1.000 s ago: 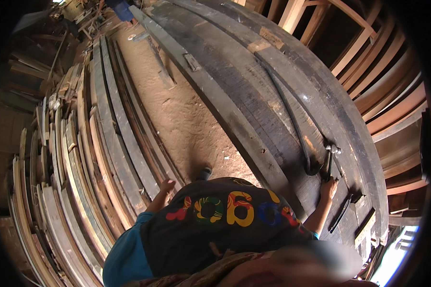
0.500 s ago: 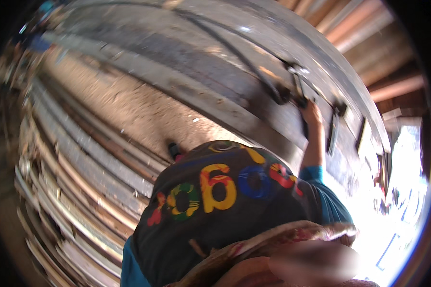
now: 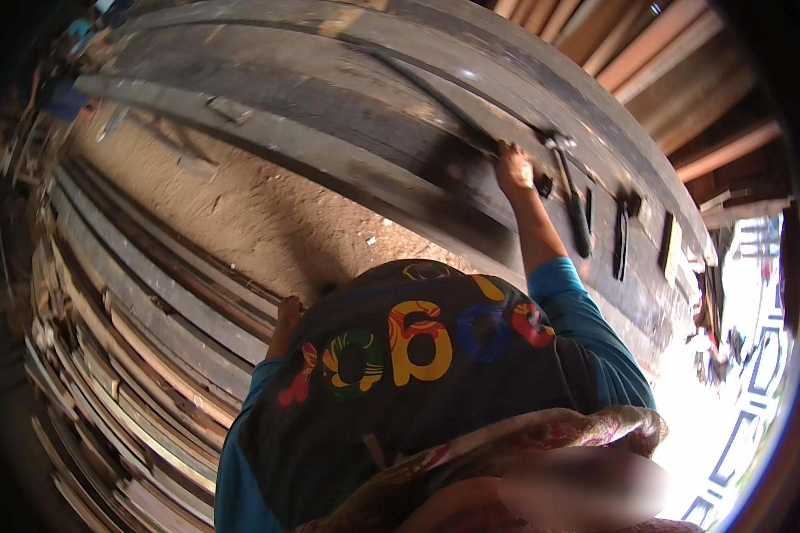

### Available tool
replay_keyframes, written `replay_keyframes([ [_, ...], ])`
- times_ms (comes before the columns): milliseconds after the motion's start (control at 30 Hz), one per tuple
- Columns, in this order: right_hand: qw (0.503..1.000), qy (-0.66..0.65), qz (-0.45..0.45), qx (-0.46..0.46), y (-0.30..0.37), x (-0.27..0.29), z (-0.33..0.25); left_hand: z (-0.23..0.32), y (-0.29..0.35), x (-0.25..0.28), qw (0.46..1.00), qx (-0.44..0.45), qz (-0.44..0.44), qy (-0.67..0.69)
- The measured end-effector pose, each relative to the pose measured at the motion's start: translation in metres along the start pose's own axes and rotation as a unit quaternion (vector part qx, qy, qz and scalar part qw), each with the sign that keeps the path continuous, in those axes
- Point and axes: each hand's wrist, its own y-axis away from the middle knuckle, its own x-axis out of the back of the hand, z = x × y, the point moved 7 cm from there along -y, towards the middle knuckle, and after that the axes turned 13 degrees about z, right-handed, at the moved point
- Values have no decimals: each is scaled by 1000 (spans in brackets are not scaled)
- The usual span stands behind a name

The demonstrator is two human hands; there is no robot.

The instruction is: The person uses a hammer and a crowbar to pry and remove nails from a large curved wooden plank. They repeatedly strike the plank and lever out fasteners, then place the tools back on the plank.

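Note:
My right hand (image 3: pixel 513 167) reaches over the dark plank surface, its fingers closed round the near end of a long dark bar (image 3: pixel 436 96). The bar runs away from me up and to the left. Just right of that hand lies a hammer (image 3: pixel 575 200), its metal head pointing away and its dark handle towards me. A small dark block (image 3: pixel 544 185) sits between the hand and the hammer. My left hand (image 3: pixel 289 311) hangs low beside my body, over the stacked boards, with its fingers too small and shaded to make out.
Right of the hammer lie a thin dark tool (image 3: pixel 588 209), a second dark-handled tool (image 3: pixel 621 238) and a short wood strip (image 3: pixel 669 247). Long boards (image 3: pixel 169 302) are stacked at the left. Sandy ground (image 3: pixel 213 195) shows between them and the plank surface (image 3: pixel 329 147).
My right hand has moved left from the hammer's handle to the end of the long bar. The hammer now lies free. My left hand has come into view beside my body.

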Motion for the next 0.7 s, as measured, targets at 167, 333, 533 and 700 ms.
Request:
replay_keyframes([
  [167,999,0,27,-25,-11,-34,33,-29,37,29,990,-17,58,-129],
  [333,995,-12,-25,-100,-12,27,4,-112,91,102,981,115,97,-123],
  [533,973,-229,-34,-16,37,92,-37,-139,95,158,969,200,120,-78],
  [700,995,2,-103,-2,54,213,-144,-85,33,167,973,184,135,29],
])
